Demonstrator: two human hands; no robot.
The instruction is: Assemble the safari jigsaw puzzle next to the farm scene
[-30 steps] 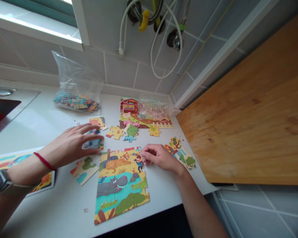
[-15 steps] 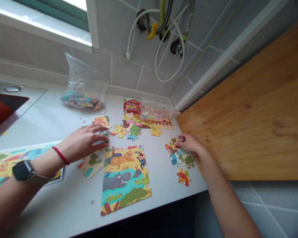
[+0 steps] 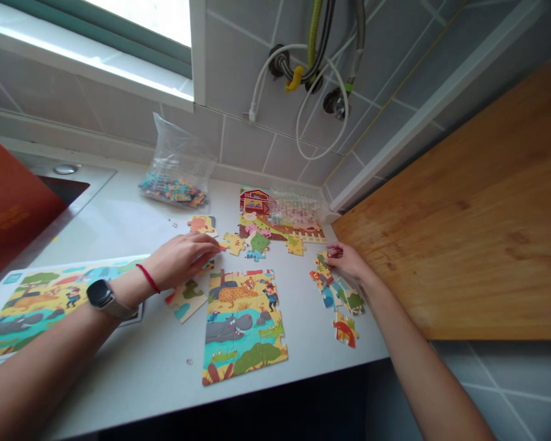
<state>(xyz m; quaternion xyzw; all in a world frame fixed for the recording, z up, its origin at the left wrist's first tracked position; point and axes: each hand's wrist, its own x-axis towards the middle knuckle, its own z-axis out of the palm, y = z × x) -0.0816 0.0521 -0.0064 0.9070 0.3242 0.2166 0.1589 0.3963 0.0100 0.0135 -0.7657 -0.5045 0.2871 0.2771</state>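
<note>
A partly joined jigsaw puzzle (image 3: 243, 334) with a cheetah, a hippo and a crocodile lies on the counter between my hands. My left hand (image 3: 186, 257) is above and left of it, fingers drawn together, a puzzle piece with a reddish edge at the fingertips, mostly hidden. Beneath that hand lies a loose piece with a green shape (image 3: 190, 297). On the right, my right hand (image 3: 346, 260) pinches a puzzle piece (image 3: 322, 263) at the top of a small group of pieces. Below that group sits a red and yellow piece (image 3: 344, 331).
A clear bag of pieces (image 3: 177, 184) stands by the wall. Several loose pieces lie before a farm picture (image 3: 284, 233), which has clear plastic (image 3: 298, 205) on it. A reference picture (image 3: 41, 300) is under my left arm. A wooden panel (image 3: 463, 214) bounds the right side.
My left hand has moved toward the yellow loose pieces, and its fingers have come together. My right hand stays at the right-hand group. The camera view has shifted left.
</note>
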